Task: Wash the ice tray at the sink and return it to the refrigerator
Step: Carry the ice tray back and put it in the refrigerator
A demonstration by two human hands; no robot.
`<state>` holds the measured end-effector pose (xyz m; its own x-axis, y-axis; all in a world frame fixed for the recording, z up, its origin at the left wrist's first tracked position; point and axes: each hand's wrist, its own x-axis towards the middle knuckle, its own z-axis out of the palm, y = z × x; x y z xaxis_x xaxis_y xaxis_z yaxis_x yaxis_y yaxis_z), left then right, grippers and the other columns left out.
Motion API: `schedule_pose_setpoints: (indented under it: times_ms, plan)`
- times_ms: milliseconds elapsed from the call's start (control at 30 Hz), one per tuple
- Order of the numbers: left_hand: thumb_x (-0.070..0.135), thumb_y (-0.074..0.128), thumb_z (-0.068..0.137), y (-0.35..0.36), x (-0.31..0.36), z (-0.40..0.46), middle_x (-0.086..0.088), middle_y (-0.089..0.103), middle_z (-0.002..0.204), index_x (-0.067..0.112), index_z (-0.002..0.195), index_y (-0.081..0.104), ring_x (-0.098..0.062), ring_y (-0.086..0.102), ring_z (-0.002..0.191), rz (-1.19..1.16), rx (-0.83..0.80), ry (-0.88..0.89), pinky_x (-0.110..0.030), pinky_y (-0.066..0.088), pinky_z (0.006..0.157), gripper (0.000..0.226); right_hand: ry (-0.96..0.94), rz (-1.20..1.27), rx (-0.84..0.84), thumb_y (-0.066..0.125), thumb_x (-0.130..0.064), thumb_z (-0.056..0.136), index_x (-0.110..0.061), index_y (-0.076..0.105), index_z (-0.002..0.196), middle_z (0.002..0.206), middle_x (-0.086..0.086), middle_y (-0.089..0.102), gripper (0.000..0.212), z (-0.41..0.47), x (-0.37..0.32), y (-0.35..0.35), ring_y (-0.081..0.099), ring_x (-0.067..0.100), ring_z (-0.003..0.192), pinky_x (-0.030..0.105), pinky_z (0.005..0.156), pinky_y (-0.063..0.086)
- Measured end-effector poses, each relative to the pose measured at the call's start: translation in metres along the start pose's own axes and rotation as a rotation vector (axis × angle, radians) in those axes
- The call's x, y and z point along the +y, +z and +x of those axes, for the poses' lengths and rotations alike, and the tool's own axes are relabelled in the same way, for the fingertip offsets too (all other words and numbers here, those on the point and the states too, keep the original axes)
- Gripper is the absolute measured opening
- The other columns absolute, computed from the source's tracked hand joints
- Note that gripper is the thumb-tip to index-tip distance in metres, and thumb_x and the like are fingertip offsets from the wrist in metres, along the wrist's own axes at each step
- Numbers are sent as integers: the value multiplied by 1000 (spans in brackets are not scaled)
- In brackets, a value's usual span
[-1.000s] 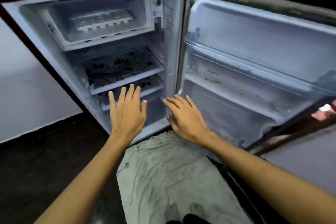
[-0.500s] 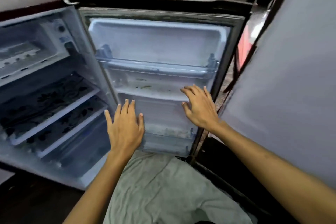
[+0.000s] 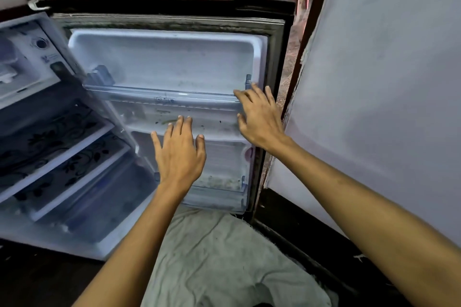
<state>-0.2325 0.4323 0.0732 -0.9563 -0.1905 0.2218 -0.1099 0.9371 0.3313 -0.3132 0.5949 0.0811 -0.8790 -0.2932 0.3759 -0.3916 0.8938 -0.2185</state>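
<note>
a small refrigerator [image 3: 74, 182] is seen standing open at the left of the frame, its door [image 3: 172, 62] swung wide across the centre. the left hand [image 3: 179, 154] is held flat with fingers spread wide, empty, in front of the lower door shelves. the right hand [image 3: 259, 117] is also spread and empty, at the door's right edge by the clear shelf rail [image 3: 162, 97]. the ice tray cannot be made out with certainty; the freezer compartment [image 3: 22, 62] at upper left is blurred.
</note>
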Motion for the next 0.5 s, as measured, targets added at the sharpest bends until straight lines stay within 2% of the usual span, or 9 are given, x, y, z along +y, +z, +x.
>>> schedule_pose_setpoints:
  times_ms: [367, 500]
  plan:
    - [30, 42, 99, 16, 24, -9, -9, 30, 156, 12, 148, 29, -24, 26, 144, -17, 81, -91, -53, 5, 117, 54, -88, -2, 36, 58, -13, 83, -12, 43, 139, 130, 9, 54, 58, -18, -3, -4, 31, 30, 138, 47, 117, 3]
    - [28, 45, 97, 25, 27, -27, -9, 29, 156, 12, 151, 22, -23, 26, 144, -57, 124, -117, -53, 10, 118, 60, -122, 26, -18, 56, -18, 86, -11, 39, 141, 132, 8, 52, 58, -39, -22, -16, 29, 29, 138, 49, 115, 4]
